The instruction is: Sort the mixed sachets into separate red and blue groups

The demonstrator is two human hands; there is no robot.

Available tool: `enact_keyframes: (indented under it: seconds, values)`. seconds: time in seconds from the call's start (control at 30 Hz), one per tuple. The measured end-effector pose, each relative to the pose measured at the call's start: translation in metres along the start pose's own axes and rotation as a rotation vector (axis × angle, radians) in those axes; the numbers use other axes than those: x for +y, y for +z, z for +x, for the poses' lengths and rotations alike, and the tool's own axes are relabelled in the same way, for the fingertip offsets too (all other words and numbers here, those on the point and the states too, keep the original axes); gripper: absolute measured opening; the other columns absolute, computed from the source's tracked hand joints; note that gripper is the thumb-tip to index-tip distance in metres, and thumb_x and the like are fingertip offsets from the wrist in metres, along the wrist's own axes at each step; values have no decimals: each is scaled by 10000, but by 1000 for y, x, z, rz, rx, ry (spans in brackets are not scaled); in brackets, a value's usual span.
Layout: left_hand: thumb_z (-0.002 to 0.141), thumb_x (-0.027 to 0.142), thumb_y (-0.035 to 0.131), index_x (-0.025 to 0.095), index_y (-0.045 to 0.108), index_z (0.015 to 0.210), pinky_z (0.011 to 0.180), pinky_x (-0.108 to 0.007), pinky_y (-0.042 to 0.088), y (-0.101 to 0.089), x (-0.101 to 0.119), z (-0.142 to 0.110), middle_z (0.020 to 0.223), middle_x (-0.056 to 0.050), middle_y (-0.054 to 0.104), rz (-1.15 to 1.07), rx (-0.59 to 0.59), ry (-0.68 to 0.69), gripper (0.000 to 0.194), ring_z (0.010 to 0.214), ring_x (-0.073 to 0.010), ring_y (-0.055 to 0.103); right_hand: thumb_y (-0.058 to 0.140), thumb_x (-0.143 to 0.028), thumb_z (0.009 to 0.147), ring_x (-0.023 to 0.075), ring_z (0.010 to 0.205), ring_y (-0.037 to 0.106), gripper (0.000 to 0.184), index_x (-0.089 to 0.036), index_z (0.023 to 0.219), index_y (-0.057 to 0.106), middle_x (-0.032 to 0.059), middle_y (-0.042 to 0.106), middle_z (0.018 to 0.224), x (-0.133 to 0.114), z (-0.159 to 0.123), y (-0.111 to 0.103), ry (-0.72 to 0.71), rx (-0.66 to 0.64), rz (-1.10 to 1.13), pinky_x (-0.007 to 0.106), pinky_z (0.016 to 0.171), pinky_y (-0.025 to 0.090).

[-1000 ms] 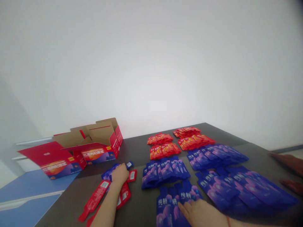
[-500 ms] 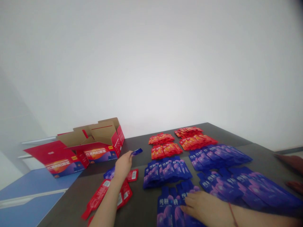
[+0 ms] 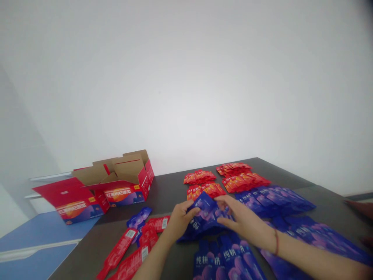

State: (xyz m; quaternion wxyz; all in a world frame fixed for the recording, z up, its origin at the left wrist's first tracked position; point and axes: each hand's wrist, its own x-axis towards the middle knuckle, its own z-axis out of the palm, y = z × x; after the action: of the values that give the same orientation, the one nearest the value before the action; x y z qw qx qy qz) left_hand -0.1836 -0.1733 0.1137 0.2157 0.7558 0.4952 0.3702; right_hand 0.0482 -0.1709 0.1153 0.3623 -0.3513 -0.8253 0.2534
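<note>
Above the middle purple pile, a tilted purple pouch (image 3: 205, 206) is between my two hands. My left hand (image 3: 183, 217) pinches its left side between thumb and fingers. On the right, my right hand (image 3: 237, 216), with a thin red string on the wrist, closes thumb and fingers around the other side; the pouches beneath are partly hidden. Nearer to me, a row of purple pouches (image 3: 227, 258) lies flat. Left of my left arm, red pouches (image 3: 119, 249) lie scattered, some barcode side up, with a purple pouch (image 3: 139, 217) among them.
Open red cartons (image 3: 124, 194) stand at the table's left edge, flaps up. Fanned orange-red pouches (image 3: 244, 182) lie towards the back, and more purple pouches (image 3: 276, 200) to the right. Another person's hand (image 3: 361, 209) shows at the right edge. A white wall (image 3: 186, 85) rises behind the table.
My left hand has come right from near the cartons, bringing a purple pouch to the middle pile. My right hand has moved up from the near purple row to meet it.
</note>
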Motion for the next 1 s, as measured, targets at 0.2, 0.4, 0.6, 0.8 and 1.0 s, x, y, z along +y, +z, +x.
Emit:
enact_keyframes:
  seconds: [0.2,0.4,0.6,0.8,1.0]
  values:
    - [709,443,659,157,589,717,566,-200,346,4,-2,-3,656,39,558,-241,-107,-139,295,602,-108,478,529,-286,788,154,623,571,145,-193,895,559,-14,593,729,4,42,29,204,-71,415,276,584,458]
    - [583,456,747,138,626,852,487,-197,336,-7,-7,-9,623,13,604,-541,-534,-361,434,487,-96,494,494,-233,802,172,755,575,87,-197,776,569,5,607,763,11,50,31,88,108,201,290,717,448]
    - [617,479,723,147,551,630,390,-200,187,-14,-19,-5,465,75,474,-508,-524,-419,374,363,-40,317,483,-246,820,205,959,593,225,-212,1021,579,41,657,1011,19,36,32,42,54,105,327,857,433]
    - [620,579,674,154,517,565,411,-210,177,-22,-24,-3,402,88,422,-458,-426,-458,457,368,-41,292,470,-303,834,206,904,617,229,-214,998,602,43,666,973,21,29,34,95,-11,179,314,793,468]
    - [632,564,679,159,531,652,417,-211,183,-19,-41,-3,434,101,409,-536,-396,-470,432,374,-44,287,565,-364,766,81,384,450,476,-192,1207,517,-9,624,709,5,24,43,488,-227,596,212,381,385]
